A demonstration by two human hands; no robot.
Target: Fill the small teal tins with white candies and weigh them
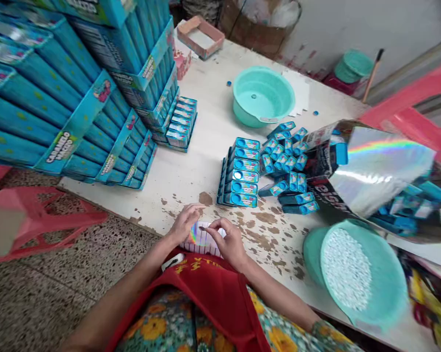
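Across the stained white counter [191, 171], a striped, shiny-topped piece [206, 239] sits at the near edge, between the hands. The left hand [186, 222] is loosely spread; the right hand's [231, 243] fingers pinch narrowly, on what I cannot tell. Steadying the piece would help; loose blue boxes [280, 151] and a green basin [387, 266] of white pellets [347, 269] crowd the right.

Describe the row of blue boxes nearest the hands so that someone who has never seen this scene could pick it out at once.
Start with the white table and find the right hand at its near edge. Just beyond that hand is the row of blue boxes. It is neatly lined up, unlike the loose pile to its right, and stands apart from the tall stack to its left.
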